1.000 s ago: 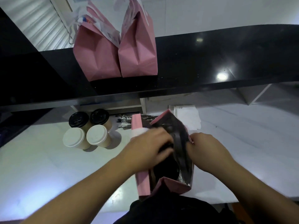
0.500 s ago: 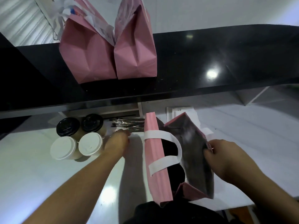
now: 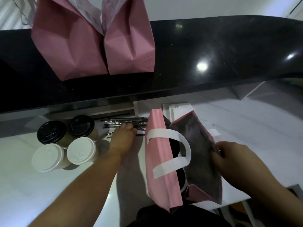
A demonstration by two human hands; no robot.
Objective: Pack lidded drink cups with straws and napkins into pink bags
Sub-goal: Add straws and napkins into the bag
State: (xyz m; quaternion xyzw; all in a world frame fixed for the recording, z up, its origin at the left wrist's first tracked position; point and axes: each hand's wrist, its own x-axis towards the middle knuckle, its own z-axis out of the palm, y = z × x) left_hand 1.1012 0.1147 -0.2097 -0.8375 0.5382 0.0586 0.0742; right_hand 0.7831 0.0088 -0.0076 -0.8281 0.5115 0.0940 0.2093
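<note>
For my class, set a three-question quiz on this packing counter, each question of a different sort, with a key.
1. True or false: the right hand holds the far rim of the open pink bag.
2. How many lidded cups stand outside the bag on the white counter?
3. Multiple choice: the left hand reaches to A) the napkins, B) the wrapped straws, C) the two pink bags on the black shelf.

Key: 1 true. 2 four, two with black lids and two with white lids. 3 B; whether its fingers already grip a straw cannot be told.
</note>
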